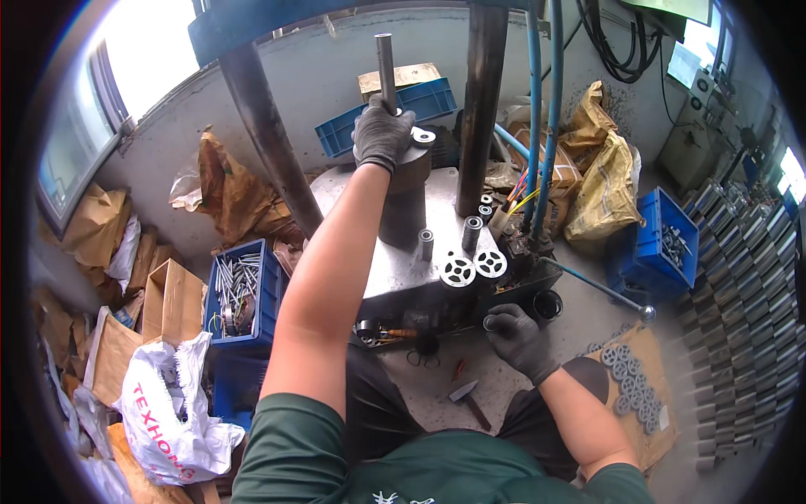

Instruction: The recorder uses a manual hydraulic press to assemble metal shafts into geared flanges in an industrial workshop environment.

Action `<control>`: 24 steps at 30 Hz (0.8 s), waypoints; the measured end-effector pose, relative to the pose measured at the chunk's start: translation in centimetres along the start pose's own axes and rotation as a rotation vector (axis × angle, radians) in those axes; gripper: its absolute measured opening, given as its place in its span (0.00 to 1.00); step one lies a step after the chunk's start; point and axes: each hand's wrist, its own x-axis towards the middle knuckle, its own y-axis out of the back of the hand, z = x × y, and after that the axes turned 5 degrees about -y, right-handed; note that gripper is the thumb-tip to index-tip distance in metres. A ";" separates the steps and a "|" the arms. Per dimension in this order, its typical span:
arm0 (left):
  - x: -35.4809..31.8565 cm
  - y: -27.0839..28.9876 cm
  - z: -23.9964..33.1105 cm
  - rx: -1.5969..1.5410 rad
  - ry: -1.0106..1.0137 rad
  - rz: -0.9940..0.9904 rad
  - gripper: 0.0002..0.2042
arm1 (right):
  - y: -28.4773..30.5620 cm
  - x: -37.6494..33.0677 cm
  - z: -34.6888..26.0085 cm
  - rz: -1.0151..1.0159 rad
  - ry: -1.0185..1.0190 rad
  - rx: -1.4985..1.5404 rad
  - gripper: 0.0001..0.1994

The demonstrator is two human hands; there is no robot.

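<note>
Bright window [138,50], cluttered concrete floor [512,395]

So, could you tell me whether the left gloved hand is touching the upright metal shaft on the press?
Touching. The head view shows the left hand wrapped around the base of the metal shaft, fingers closed on it with no gap.

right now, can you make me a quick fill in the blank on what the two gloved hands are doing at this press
1. The left hand grips an upright metal ____ standing on the dark cylinder.
2. The right hand sits at the front edge of the press table, pinching a small metal ____.
3. The crate of metal rods left of the press is ____.

Missing words: rod; ring; blue
</note>
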 end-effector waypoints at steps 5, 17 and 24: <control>0.8 -0.4 -1.0 -0.033 0.063 -0.080 0.12 | -0.6 -1.3 1.0 -0.074 0.082 -0.156 0.14; -0.4 1.1 -0.4 -0.100 0.145 -0.011 0.14 | 0.7 19.1 -9.6 0.176 0.506 -0.154 0.07; -0.1 0.1 -0.6 -0.115 0.135 -0.023 0.13 | -2.0 33.2 -10.5 0.370 0.457 -0.293 0.11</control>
